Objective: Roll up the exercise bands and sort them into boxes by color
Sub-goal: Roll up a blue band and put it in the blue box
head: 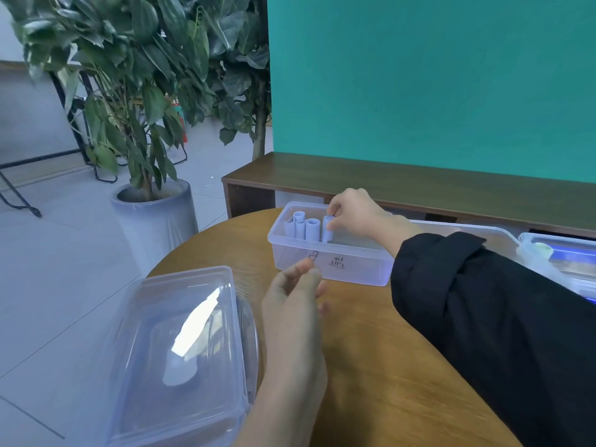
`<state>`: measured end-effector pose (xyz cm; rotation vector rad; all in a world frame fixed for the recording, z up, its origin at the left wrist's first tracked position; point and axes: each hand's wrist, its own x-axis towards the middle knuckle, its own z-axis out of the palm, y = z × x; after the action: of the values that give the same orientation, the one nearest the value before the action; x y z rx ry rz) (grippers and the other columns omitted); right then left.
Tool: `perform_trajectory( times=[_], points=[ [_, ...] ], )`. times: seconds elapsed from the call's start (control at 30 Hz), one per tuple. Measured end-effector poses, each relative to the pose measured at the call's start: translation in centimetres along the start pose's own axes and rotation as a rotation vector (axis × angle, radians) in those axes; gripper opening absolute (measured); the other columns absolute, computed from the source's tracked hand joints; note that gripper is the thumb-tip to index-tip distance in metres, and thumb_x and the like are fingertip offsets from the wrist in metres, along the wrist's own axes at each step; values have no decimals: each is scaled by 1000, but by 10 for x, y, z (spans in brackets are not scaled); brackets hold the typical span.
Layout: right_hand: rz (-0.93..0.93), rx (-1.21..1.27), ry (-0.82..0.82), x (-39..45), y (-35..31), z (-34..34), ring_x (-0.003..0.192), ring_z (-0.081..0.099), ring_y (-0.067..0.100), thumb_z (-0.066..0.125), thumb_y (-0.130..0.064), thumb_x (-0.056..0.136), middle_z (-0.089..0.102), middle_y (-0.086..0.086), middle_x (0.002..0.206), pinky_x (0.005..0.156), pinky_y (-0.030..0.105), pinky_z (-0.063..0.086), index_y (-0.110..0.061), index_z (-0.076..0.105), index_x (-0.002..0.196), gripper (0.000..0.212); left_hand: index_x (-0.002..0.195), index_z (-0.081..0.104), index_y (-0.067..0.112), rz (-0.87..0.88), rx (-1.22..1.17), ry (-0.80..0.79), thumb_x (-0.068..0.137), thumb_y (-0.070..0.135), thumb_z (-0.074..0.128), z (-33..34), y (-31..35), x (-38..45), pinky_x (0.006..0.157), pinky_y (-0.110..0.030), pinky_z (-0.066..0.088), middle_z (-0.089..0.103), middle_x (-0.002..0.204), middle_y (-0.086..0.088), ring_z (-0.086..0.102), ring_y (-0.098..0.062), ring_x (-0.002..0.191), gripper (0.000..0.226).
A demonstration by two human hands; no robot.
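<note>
Head view: the right hand (350,212), reaching from a black sleeve (483,304), is pinching a rolled pale blue band (328,230) between thumb and curled fingers and is holding it upright inside the clear box (329,266), toward the middle of its far side. Three more rolled pale blue bands (303,227) are standing upright in the left end of the same box, just beside the held one. The box is sitting on the far part of the round wooden tabletop (371,366) and is bearing handwritten marks on its near wall. The left hand (295,304) is hovering over the tabletop just near of the box, fingers loosely curled and holding nothing. A clear lid (180,353) is lying at the near left, overhanging the tabletop edge. At the far right, a second clear container (561,256) with blue contents is partly showing; its contents cannot be made out. A potted plant (151,208) is standing on the floor to the left, and a dark bench (403,179) is running along the green wall (435,82).
</note>
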<state>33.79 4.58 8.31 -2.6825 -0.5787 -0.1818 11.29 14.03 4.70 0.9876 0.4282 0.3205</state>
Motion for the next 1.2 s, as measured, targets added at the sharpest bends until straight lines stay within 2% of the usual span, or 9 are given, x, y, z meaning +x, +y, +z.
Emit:
perform_trajectory(
  times=[0.2,0.43,0.63,0.8,1.0,1.2],
  points=[
    [-5,-51,5,6,7,13,111,63,27,78,-15,87,71,11,114,97,42,51,-9,75,114,28,102,73,22,-1,18,18,93,11,69,2,-1,-2,65,-26,51,77,100,0,71,-15,89,14],
    [-26,-70,2,9,9,16,115,63,27,75,-13,90,70,13,122,101,42,50,-6,71,123,33,102,72,26,33,65,15,93,15,70,1,-2,-4,73,-28,53,76,99,5,70,-14,96,14],
    [-36,-108,-32,12,6,15,112,65,34,75,-15,90,72,18,117,97,46,52,1,74,113,29,101,72,27,98,112,-11,91,15,72,2,-3,-8,73,-27,53,74,100,11,70,-11,99,16],
    [-38,-82,-24,9,6,13,113,62,29,76,-19,89,70,13,120,94,36,50,-5,71,120,35,100,73,26,123,138,-21,88,13,75,2,-1,-9,84,-31,58,76,98,12,70,-6,96,17],
    [-14,-38,-3,11,7,15,106,65,27,82,-20,84,72,12,114,91,35,51,-7,72,118,38,101,72,27,122,177,-36,87,17,78,1,-1,-11,96,-38,57,76,100,12,68,-2,96,18],
    [-16,5,-12,8,12,9,106,65,24,83,-18,82,73,10,108,92,34,51,-7,72,115,36,101,73,28,120,192,-49,87,17,78,1,-1,-10,97,-38,56,76,99,14,68,2,93,18]
  ],
)
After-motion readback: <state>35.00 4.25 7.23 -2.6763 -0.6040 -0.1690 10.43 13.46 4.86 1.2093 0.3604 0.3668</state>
